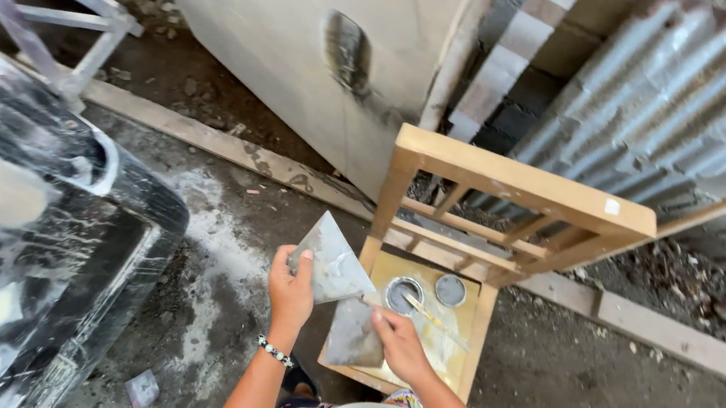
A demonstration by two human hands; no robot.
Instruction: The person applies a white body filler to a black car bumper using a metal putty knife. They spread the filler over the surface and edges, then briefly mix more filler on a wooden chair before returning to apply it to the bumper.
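My left hand point(291, 288) grips a flat grey scraper blade point(332, 265) smeared with filler, its wide edge pointing up and right. My right hand point(400, 345) holds a second grey scraper point(356, 335) below it, lying against the seat of a small wooden chair point(520, 185). The two blades meet near their edges. On the chair seat stand an open tin point(404, 294) with a thin stick point(434, 316) resting across it, and the tin's round lid point(450, 290) beside it. A beaded bracelet sits on my left wrist.
A black vehicle body panel point(29, 261) streaked with white dust fills the left side. A large pale panel point(308, 39) leans behind the chair, with corrugated metal sheet point(666, 100) to the right. A metal frame point(35, 13) stands at top left. The concrete floor is dusty.
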